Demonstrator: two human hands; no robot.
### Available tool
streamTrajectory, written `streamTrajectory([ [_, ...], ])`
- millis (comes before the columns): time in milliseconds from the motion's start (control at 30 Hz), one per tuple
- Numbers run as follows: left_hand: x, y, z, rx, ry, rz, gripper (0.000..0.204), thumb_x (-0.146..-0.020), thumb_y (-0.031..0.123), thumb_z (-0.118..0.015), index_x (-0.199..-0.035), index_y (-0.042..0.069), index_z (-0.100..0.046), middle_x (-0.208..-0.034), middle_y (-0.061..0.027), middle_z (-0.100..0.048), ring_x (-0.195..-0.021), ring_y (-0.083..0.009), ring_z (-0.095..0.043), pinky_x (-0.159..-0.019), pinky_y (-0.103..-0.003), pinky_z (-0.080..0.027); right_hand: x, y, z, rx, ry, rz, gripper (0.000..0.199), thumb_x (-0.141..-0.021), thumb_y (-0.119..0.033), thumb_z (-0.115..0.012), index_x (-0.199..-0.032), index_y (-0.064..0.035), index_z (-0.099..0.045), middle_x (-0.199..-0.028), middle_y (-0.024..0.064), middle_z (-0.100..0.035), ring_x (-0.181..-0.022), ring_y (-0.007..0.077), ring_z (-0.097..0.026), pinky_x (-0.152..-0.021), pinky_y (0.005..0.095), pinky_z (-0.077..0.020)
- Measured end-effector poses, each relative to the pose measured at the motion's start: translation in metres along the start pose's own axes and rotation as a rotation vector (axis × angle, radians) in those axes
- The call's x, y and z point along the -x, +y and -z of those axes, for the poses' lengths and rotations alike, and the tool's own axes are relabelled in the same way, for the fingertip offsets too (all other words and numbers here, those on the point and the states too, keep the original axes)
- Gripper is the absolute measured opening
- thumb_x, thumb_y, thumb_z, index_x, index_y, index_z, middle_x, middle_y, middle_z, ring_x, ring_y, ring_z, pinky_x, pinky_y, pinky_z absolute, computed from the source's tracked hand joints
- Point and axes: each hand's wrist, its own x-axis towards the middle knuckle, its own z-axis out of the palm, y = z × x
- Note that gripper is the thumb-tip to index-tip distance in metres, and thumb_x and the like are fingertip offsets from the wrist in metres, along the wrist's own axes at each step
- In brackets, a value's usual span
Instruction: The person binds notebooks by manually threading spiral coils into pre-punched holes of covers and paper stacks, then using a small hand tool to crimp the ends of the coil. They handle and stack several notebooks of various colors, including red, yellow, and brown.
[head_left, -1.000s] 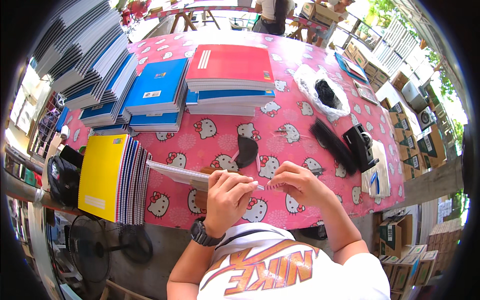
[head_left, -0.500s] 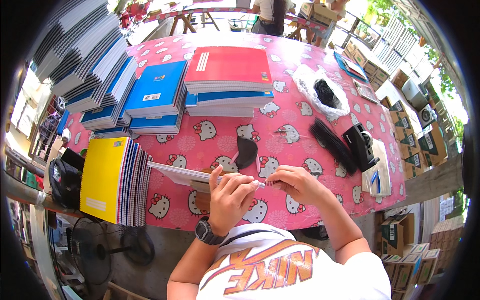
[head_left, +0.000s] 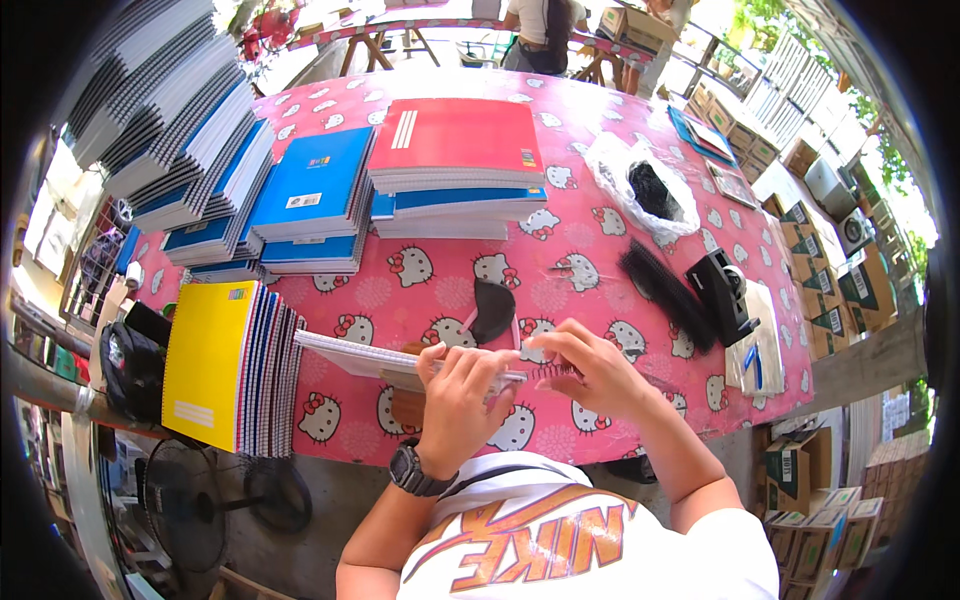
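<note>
My left hand (head_left: 465,385), with a dark watch on its wrist, grips a thin white-paged notebook (head_left: 365,353) at its right end, tilted over the table. From that end a thin dark spiral binding wire (head_left: 556,371) runs rightward past my right hand (head_left: 592,372). The right thumb and fingers are curved and apart, with the wire visible in the gap between them. Whether a fingertip touches it is hard to tell. A row of spiral notebooks with a yellow cover (head_left: 208,365) stands left of the held notebook. A dark face mask (head_left: 493,310) lies just beyond my hands.
Blue notebooks (head_left: 312,185), a red-topped pile (head_left: 458,140) and a tall stack (head_left: 185,130) fill the far left. To the right are a plastic bag (head_left: 610,160), black coils (head_left: 668,295), a tape dispenser (head_left: 718,295) and a blue pen (head_left: 752,366). A person (head_left: 540,30) is far off.
My right fingers have parted from their pinch at the wire and shifted slightly right, exposing more of it. The left hand still grips the notebook, nearly unmoved.
</note>
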Motion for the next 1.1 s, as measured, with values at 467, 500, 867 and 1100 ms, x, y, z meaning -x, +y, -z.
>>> streamTrajectory([
  [467, 0.002, -0.005, 0.007, -0.106, -0.151, -0.091, 0.014, -0.076, 0.027, -0.068, -0.084, 0.019, -0.059, -0.077, 0.005, -0.053, -0.081, -0.014, -0.052, -0.088, -0.043, -0.026, -0.03, 0.041, 0.016, -0.394, -0.462, -0.276, 0.022, -0.094, -0.023, -0.053, -0.097, -0.0029, -0.062, -0.077, 0.005, -0.065, -0.072, 0.0129, -0.062, -0.068, 0.029, -0.0506],
  [500, 0.001, -0.003, 0.004, -0.142, -0.154, -0.108, 0.013, -0.077, 0.028, -0.067, -0.082, 0.019, -0.059, -0.077, 0.0049, -0.053, -0.081, -0.014, -0.052, -0.088, -0.043, -0.026, -0.042, 0.065, 0.01, -0.24, -0.318, -0.218, 0.022, -0.09, -0.023, -0.058, -0.102, -0.0047, -0.062, -0.081, 0.0088, -0.067, -0.078, 0.0189, -0.065, -0.071, 0.0323, -0.0514],
  [867, 0.001, -0.004, 0.003, -0.229, -0.217, -0.105, 0.026, -0.076, 0.025, -0.069, -0.099, 0.019, -0.059, -0.09, 0.0049, -0.057, -0.088, -0.0147, -0.054, -0.091, -0.045, -0.025, -0.089, 0.139, -0.047, 0.316, -0.203, -0.096, 0.077, -0.054, -0.03, -0.082, -0.122, -0.0131, -0.051, -0.121, 0.0203, -0.045, -0.116, 0.0388, -0.043, -0.097, 0.0449, -0.0387],
  [1100, -0.011, -0.007, -0.001, -0.216, -0.2, -0.074, 0.023, -0.078, 0.026, -0.066, -0.099, 0.017, -0.061, -0.082, 0.0022, -0.06, -0.088, -0.0167, -0.055, -0.09, -0.045, -0.025, 0.017, 0.083, 0.035, -1.133, -0.831, 0.424, 0.094, -0.06, -0.071, -0.068, -0.118, 0.0031, -0.058, -0.13, 0.0276, -0.044, -0.115, 0.0429, -0.044, -0.097, 0.0558, -0.0299],
])
